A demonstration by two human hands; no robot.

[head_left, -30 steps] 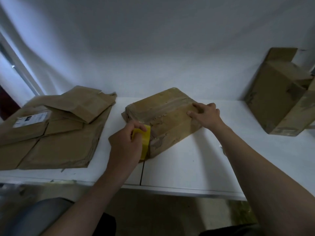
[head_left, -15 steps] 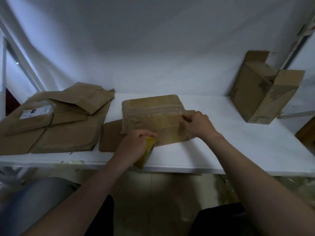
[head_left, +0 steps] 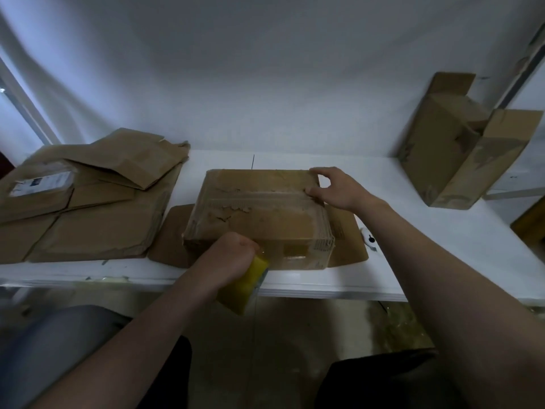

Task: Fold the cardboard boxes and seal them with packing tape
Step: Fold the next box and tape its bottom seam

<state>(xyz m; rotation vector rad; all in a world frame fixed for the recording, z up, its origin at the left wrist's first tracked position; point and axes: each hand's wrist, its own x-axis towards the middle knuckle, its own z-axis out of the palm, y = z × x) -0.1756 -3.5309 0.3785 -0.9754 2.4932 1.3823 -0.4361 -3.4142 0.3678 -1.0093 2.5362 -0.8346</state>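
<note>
Table: the white table (head_left: 413, 261) is running across the view from nine to three o'clock, and the frame is cutting off both its ends.
Flat cardboard: a pile of flat cardboard (head_left: 88, 225) is lying at nine o'clock from the box. Its left part is running out of frame, and I cannot tell how many sheets it holds.
Open box: an open box (head_left: 454, 154) is sitting at two o'clock, well apart from the middle one, with its flaps standing up. Its inside is not showing.
Box: the box (head_left: 259, 214) is sitting mid-table near the front edge, its top closed and scuffed. Two flaps (head_left: 174, 240) are lying flat on the table at its nine and three o'clock sides. A shine on the near face is looking like clear tape, but it is too faint to be sure.
Right hand: the right hand (head_left: 339, 188) is curving round the box's one o'clock corner, thumb on top and forefinger bending over the far edge.
Left hand: the left hand (head_left: 227, 258) is gripping the tape roll at the box's seven o'clock edge. Its fingertips are hiding behind the roll.
Tape roll: the yellow tape roll (head_left: 244, 287) is sticking out below the fist, over the table's front edge. The hand is hiding its upper half.
White thing: a small white thing (head_left: 368, 239) is lying just beside the right flap and is too small to name.
Change: a second ago the box was lying skewed, and now it is sitting square to the table edge. Half a second ago the right hand was pressing the nearer part of the top, and the right flap was not showing.
</note>
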